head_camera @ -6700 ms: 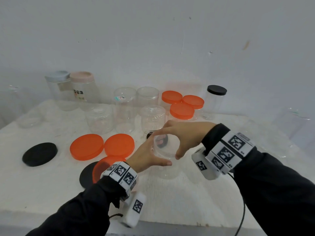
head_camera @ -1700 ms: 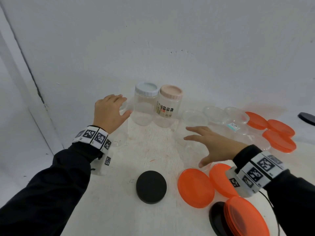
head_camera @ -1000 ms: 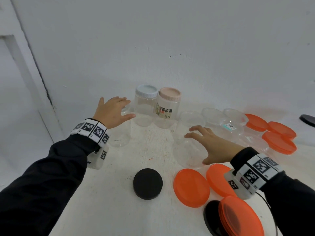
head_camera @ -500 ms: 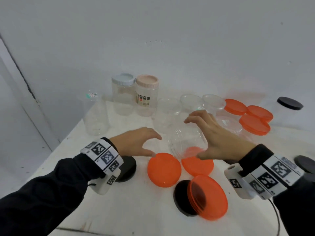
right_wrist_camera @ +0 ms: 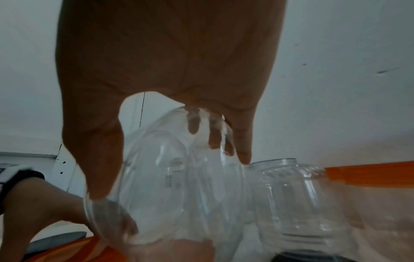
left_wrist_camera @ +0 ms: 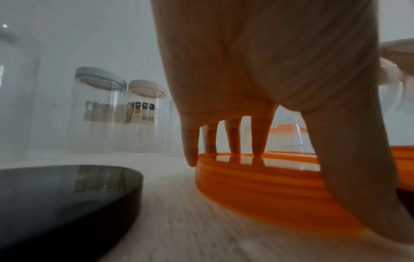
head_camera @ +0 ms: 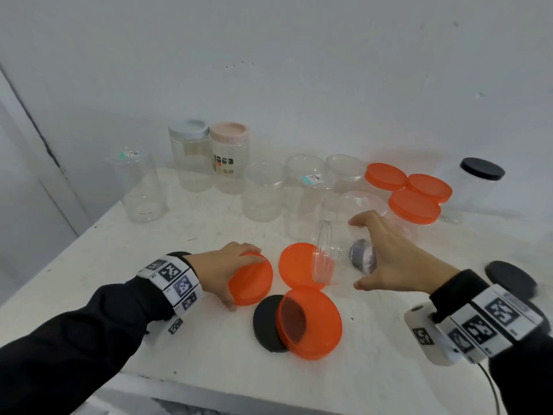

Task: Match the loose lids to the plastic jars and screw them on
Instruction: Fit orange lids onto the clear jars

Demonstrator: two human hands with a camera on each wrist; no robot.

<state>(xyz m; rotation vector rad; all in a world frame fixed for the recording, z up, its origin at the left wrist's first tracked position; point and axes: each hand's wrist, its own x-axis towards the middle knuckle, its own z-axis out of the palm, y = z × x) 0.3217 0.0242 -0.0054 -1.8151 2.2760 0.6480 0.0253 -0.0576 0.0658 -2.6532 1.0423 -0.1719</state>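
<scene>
Nearest lids: an orange lid [head_camera: 309,323] leans on a black lid [head_camera: 267,322], lower centre of the head view.
Left hand [head_camera: 220,265]: fingers [left_wrist_camera: 258,140] spread and curled over the rim of an orange lid [head_camera: 252,278] on the counter [head_camera: 113,259], thumb on its near edge.
Right hand [head_camera: 392,259]: fingers wrapped round a clear jar [head_camera: 344,238], empty and tilted above another flat orange lid [head_camera: 296,265].
Middle row: empty open clear jars; one [head_camera: 305,193] bears a teal sticker, writing unreadable.
Far left: blue-lidded jar [head_camera: 189,154] and pink-lidded jar [head_camera: 229,157], both empty, labels with barcodes, text too small to read.
Far right: three orange-lidded jars [head_camera: 414,202]; one black-lidded jar [head_camera: 478,184].
</scene>
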